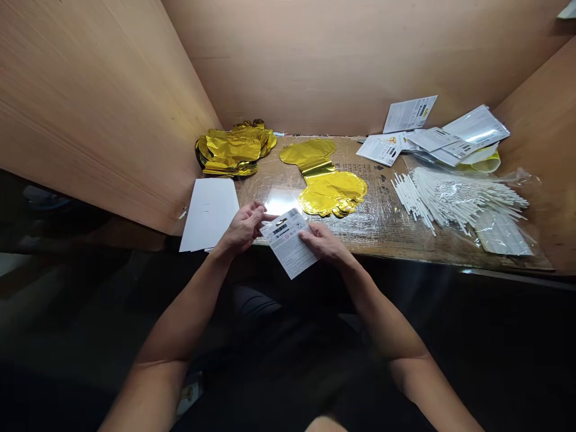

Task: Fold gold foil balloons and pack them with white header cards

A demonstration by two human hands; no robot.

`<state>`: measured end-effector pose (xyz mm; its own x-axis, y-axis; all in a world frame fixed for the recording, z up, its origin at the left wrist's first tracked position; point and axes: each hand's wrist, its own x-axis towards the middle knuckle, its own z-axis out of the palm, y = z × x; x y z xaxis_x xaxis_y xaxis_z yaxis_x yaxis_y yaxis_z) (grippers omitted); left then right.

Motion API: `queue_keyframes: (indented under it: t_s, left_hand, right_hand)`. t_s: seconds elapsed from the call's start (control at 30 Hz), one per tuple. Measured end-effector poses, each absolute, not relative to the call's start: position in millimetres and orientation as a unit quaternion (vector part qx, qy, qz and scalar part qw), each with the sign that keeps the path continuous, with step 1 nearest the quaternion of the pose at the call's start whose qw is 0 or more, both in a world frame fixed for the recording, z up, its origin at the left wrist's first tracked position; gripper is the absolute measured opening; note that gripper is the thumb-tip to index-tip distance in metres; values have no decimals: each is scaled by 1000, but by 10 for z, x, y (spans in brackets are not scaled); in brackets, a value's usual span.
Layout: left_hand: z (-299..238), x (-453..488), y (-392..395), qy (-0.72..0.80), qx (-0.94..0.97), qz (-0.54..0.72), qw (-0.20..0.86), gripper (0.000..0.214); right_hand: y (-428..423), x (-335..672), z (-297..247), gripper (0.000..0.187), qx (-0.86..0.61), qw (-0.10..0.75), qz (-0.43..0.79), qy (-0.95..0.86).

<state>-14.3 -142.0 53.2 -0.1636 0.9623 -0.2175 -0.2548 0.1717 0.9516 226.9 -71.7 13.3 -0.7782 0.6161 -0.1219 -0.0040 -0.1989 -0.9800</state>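
My right hand grips a white printed card with a hang hole and a barcode, thumb on its face. The card is tilted over the table's front edge. Close to the card's left corner, my left hand has its thumb and fingers pinched together; what they hold, if anything, I cannot make out. Just beyond the hands lie flat gold foil balloons, partly folded. Left of my left hand rests a stack of white cards, blank side up.
A pile of gold foil balloons sits at the back left. At the back right are packaged printed cards; before them, white sticks spill from a clear bag. Wooden panels enclose the cardboard-covered table.
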Motion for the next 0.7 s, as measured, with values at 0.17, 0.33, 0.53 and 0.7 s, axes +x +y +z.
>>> queue_keyframes:
  t_s: [0.17, 0.33, 0.53, 0.7]
  left_hand:
    - [514, 10, -1394, 510, 344, 538, 576, 63]
    - [242, 414, -1395, 536, 359, 603, 470, 64]
    - [34, 815, -1485, 510, 308, 610, 521, 59]
    - [147, 861, -1296, 482, 219, 610, 589, 51]
  right_hand:
    - [-806, 2419, 161, 23, -371, 281, 515, -720]
    - [-1033, 2512, 63, 24, -425, 323, 454, -713]
    - [-1109, 2628, -2, 26, -415, 353, 552, -632]
    - [-1039, 2875, -5, 31, -351, 337, 627, -609]
